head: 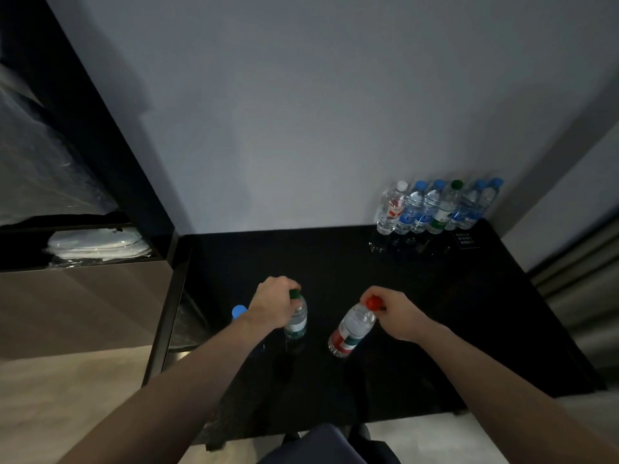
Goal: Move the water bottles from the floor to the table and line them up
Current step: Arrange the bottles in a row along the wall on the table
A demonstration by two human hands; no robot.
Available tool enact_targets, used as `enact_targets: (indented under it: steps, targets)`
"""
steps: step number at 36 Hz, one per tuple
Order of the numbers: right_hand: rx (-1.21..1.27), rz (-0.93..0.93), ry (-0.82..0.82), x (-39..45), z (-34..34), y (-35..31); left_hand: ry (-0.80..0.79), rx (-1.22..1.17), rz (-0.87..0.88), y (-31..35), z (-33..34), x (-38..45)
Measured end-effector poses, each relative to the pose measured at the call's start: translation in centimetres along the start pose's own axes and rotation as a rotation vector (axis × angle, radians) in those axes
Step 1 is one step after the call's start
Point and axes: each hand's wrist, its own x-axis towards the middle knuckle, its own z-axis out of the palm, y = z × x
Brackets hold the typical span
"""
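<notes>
Head view: both bare hands were out over the black surface (469, 313). Left hand (273, 304), grip closed round the neck of a green-cap bottle (296, 318) w/ a green-and-white label; bottle stood upright, base on the surface near the left edge. Just left of that wrist a blue cap (238, 311) showed, the rest of that bottle hidden behind the arm. Right hand (397, 313), grip pinched on the red cap of a red-label bottle (350, 329); that bottle was tilted, top leaning right toward the hand, bottom at or just above the surface, couldn't tell if touching. The two held bottles were near each other, not touching. At the far right corner, against the grey wall (301, 112), a row of six bottles (438, 207) stood upright, side by side: white cap, two blue, one green, two blue. To the left, a dark cabinet (83, 296) w/ white plastic-wrapped items (100, 244) on top.
</notes>
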Motion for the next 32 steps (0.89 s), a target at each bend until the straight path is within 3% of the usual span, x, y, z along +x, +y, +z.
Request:
enact_targets:
  steps: [10,20,28,32]
  targets:
    - [-0.039,0.026,0.003,-0.4,0.0,0.7,-0.02,0.007,0.007,0.0,-0.2,0.1]
    - [-0.117,0.092,0.192,1.3,2.5,-0.8,-0.032,0.007,0.016,-0.3,-0.1,0.2]
    - [-0.292,-0.039,0.02,3.3,2.6,-3.0,-0.058,0.014,0.003,0.0,-0.3,0.1]
    - [-0.31,-0.061,-0.004,3.9,2.9,-3.6,0.029,0.1,0.099,-0.1,0.1,-0.8]
